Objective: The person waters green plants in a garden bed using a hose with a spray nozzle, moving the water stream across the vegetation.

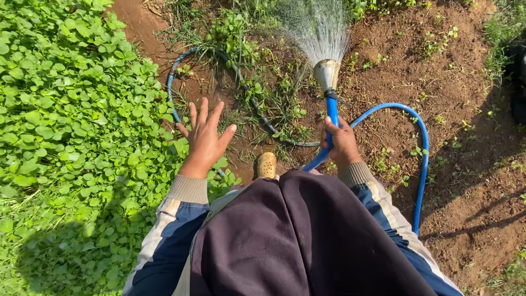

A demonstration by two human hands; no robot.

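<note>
A: At six o'clock, closest to you, what do you have?

B: Your dark apron-like cloth (296, 235) fills the bottom, with your striped navy and cream sleeves (164, 230) on both sides. Just past its top edge, the toe of your tan perforated clog (266, 164) rests on wet soil.

A: And your hands?

B: Your right hand (342, 143), at about one o'clock from the clog, is closed around the blue flexible garden hose (422, 159), just behind its dull metal cone-shaped spray nozzle (327, 74). Your left hand (204, 137), at about eleven o'clock, holds nothing: fingers spread wide, palm down, hovering at the edge of the low green leafy ground cover (71, 109).

A: Where does the hose run?

B: From your fist it loops out toward three o'clock, then curves back down past your right sleeve. Another stretch arcs through the weeds near eleven o'clock.

A: Farther out?

B: At twelve o'clock a fan of fine water spray (318, 24) leaves the nozzle over brown tilled earth (438, 82) dotted with small seedlings.
</note>
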